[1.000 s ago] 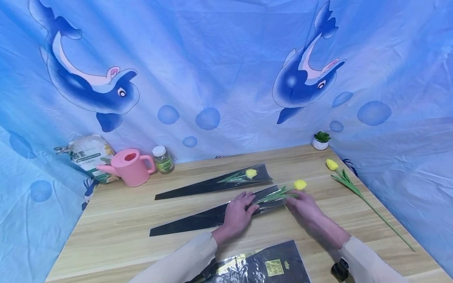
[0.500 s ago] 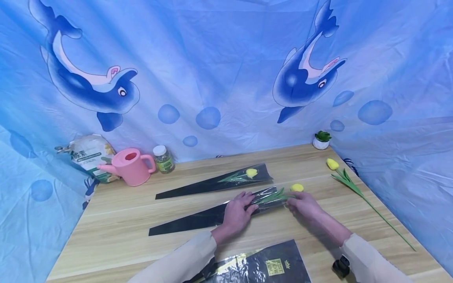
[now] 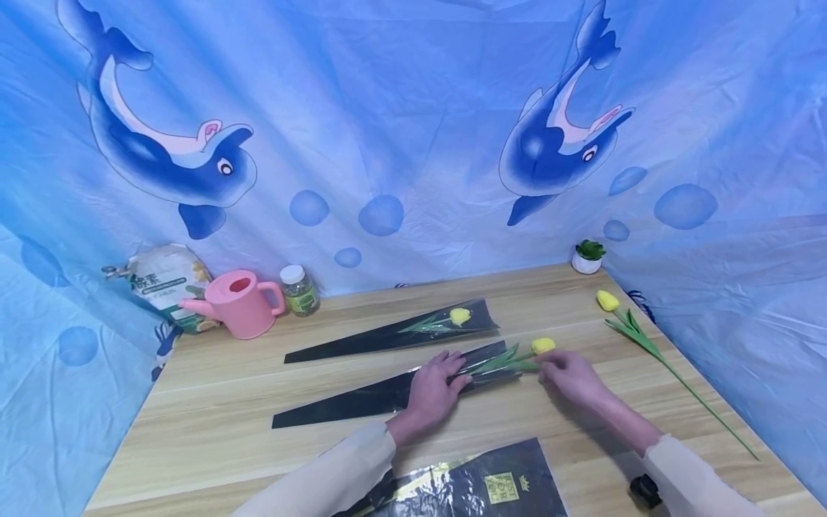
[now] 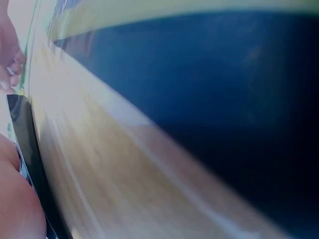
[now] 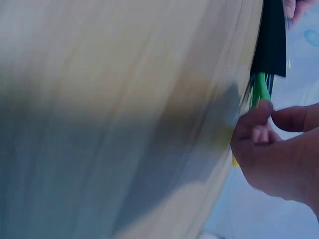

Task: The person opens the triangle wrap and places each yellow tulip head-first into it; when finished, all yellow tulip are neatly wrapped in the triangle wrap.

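Observation:
A yellow tulip (image 3: 543, 345) lies partly inside a black flower sleeve (image 3: 336, 404) with a clear front. Its bloom and the tips of its leaves stick out past the sleeve's wide end. Spread over the middle of that sleeve, my left hand (image 3: 434, 388) presses it to the table, fingers extended. My right hand (image 3: 571, 375) is just beyond the wide opening, thumb and forefinger pinching a green leaf (image 5: 261, 88) of the tulip, as the right wrist view shows. The lower stem inside the sleeve is hidden under my left hand.
Farther back lies another black sleeve (image 3: 381, 341) holding a yellow tulip. A loose tulip (image 3: 659, 355) is at the right edge. More sleeve wrapping (image 3: 478, 485) lies in front. Behind stand a pink watering can (image 3: 242, 309), a lidded jar (image 3: 299, 293), a bag (image 3: 169, 283) and a potted plant (image 3: 587, 257).
My right hand has shifted to the right, away from the sleeve's opening, uncovering more of the leaf. The tulip's bloom moved slightly left, then stayed about there. My left hand has kept its place.

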A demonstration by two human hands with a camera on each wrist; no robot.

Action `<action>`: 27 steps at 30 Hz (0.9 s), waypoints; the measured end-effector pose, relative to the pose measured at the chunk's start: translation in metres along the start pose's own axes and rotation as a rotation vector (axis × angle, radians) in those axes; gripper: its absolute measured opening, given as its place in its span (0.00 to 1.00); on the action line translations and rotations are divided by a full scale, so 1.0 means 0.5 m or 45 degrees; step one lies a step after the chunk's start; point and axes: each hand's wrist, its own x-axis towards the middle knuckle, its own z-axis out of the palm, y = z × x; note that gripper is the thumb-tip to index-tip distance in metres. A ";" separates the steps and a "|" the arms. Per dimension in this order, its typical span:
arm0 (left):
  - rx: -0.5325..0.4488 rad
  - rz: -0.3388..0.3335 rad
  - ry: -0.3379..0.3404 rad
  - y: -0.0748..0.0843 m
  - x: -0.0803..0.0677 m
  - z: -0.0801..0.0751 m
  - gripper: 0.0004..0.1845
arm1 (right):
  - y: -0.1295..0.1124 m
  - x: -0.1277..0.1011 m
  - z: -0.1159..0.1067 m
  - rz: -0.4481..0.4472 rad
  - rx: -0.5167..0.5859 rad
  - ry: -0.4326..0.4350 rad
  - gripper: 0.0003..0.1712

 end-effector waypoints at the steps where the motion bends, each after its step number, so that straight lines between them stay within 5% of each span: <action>1: -0.001 0.001 0.001 0.000 0.000 0.000 0.21 | 0.001 0.001 -0.006 -0.013 -0.030 0.044 0.16; 8: 0.015 0.007 0.000 0.000 -0.002 -0.001 0.21 | 0.028 0.032 -0.045 -0.283 -0.306 0.270 0.13; 15: -0.003 0.004 -0.004 -0.002 -0.002 0.001 0.21 | 0.049 0.054 -0.050 -0.341 -0.395 0.144 0.24; 27: -0.008 0.004 0.008 -0.004 -0.004 -0.001 0.22 | 0.050 0.070 -0.048 -0.311 -0.433 0.089 0.21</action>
